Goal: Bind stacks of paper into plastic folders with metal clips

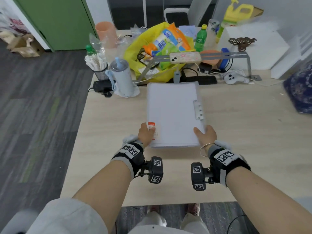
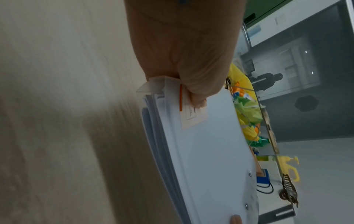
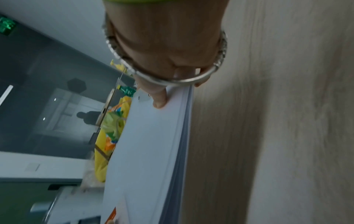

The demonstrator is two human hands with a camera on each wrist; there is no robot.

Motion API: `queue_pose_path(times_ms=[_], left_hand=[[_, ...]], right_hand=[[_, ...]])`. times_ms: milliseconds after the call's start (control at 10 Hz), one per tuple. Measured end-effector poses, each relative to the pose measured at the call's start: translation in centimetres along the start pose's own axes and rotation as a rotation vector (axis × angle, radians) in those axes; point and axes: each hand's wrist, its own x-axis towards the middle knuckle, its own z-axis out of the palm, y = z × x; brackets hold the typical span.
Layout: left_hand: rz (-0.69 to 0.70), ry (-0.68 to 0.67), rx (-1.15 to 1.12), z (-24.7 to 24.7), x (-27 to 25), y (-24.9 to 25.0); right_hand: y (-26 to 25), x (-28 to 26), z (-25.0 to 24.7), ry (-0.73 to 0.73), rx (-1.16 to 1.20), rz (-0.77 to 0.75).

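A clear plastic folder [image 1: 172, 112] filled with a thick stack of white paper is held above the wooden table [image 1: 244, 132], tilted away from me. Its metal clip [image 1: 198, 109] sits on the right edge. My left hand [image 1: 146, 133] grips the near left corner, thumb on an orange-and-white label [image 2: 191, 112], with the paper edges [image 2: 153, 128] showing below. My right hand [image 1: 206, 135] grips the near right corner, thumb [image 3: 160, 97] on top and fingers underneath the folder [image 3: 149, 144].
Clutter lines the far side of the table: a yellow bag of snacks [image 1: 162, 48], a grey tumbler with straw [image 1: 121, 76], a mesh cup of sticks [image 1: 98, 63], a phone on a metal stand [image 1: 184, 57], a green bottle [image 1: 200, 38], and a white box [image 1: 253, 41].
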Motion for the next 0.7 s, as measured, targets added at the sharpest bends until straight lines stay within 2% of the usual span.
queue_pose_path(times_ms=[300, 400, 600, 700], left_hand=[[-0.057, 0.082, 0.008, -6.6, 0.3, -7.7], [-0.101, 0.105, 0.055, -8.1, 0.9, -10.1], [-0.152, 0.104, 0.007, -9.5, 1.4, -11.7], [-0.188, 0.121, -0.005, -9.6, 2.6, -12.2]], right_hand=[[-1.3, -4.6, 7.8, -0.150, -0.138, -0.024], [-1.7, -5.5, 9.6, -0.245, -0.308, 0.033], [-2.5, -5.6, 11.2, -0.326, -0.409, 0.048], [-3.0, -5.4, 10.4, -0.324, -0.341, 0.028]])
